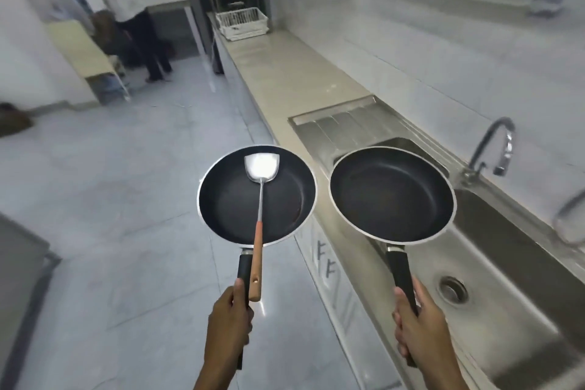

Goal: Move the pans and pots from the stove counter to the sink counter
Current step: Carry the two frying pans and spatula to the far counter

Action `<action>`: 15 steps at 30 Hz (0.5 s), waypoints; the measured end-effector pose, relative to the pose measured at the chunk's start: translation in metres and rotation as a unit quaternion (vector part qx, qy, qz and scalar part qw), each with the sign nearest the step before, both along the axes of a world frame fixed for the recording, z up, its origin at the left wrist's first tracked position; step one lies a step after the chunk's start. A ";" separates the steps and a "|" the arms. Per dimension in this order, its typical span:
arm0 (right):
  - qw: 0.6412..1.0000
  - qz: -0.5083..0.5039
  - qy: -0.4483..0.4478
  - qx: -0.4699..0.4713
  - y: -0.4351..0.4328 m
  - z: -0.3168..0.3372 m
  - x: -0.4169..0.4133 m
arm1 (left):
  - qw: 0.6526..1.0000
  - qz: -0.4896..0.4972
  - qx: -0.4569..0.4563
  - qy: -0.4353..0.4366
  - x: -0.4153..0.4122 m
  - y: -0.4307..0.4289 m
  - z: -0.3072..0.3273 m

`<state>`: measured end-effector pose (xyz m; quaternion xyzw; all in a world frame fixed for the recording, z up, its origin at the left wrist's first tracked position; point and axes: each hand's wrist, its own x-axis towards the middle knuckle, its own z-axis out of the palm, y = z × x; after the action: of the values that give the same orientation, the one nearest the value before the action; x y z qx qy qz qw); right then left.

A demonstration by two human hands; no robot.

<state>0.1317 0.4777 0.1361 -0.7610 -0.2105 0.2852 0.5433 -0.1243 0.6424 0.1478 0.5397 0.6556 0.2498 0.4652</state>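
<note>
1. We carry two black frying pans at once, one in each hand, both held level in the air beside the sink counter.
2. Our left hand is closed in a fist around the black handle of the left pan, thumb pressed up along the grip. This pan hangs over the tiled floor, just off the counter's edge.
3. A metal spatula lies in the left pan, its shiny blade at the far rim and its wooden handle sticking out over the near rim, beside the pan's handle and just above our left thumb. We cannot tell whether the thumb touches it.
4. Our right hand is wrapped tight around the handle of the right pan, fingers curled underneath. This pan, empty, hovers over the steel sink and its draining board.
5. The two pan rims sit nearly touching.
6. A curved tap stands behind the sink; a white dish rack stands at the counter's far end.
</note>
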 end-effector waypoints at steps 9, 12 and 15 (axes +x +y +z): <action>0.998 0.055 -0.007 0.029 0.238 -0.008 0.042 | 0.998 0.064 -0.005 -0.008 0.023 0.222 -0.025; 0.999 0.033 -0.008 0.026 0.324 -0.015 0.044 | 0.998 0.058 -0.014 -0.008 0.028 0.315 -0.032; 1.000 0.008 -0.002 0.026 0.401 -0.012 0.045 | 0.999 0.044 -0.016 -0.006 0.037 0.398 -0.028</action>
<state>0.1767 0.8789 0.1245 -0.7455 -0.2256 0.2824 0.5600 -0.0877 1.0399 0.1195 0.5015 0.6799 0.2625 0.4662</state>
